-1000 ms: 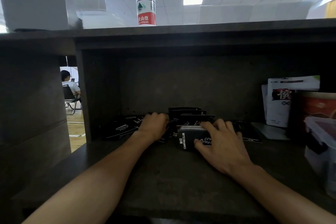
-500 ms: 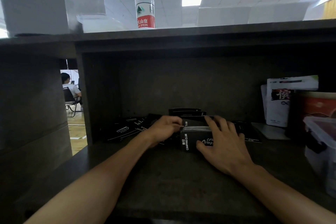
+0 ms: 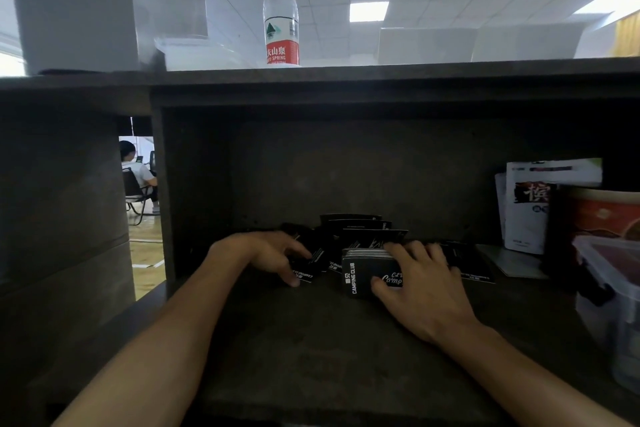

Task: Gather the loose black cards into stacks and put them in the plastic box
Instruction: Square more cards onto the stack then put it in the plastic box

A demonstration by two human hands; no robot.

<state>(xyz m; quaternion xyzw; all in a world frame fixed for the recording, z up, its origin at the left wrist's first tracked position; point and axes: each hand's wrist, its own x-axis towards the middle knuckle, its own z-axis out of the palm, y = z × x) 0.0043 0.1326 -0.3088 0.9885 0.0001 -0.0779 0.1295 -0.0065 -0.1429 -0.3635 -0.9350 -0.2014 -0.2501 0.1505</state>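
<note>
Loose black cards [image 3: 306,265] dragged by curled left hand [image 3: 273,255] toward gathered stack [image 3: 367,270], steadied at three o'clock by gripping right hand [image 3: 420,282].

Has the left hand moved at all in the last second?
Yes. The left hand has drawn back from the rear wall, towards the shelf's front edge, pinching loose black cards.

Two bare forearms reach in from the bottom edge; no sleeves show on either; the left hand [image 3: 266,253] and right hand [image 3: 420,282] wear no gloves, rings or watch.
</note>
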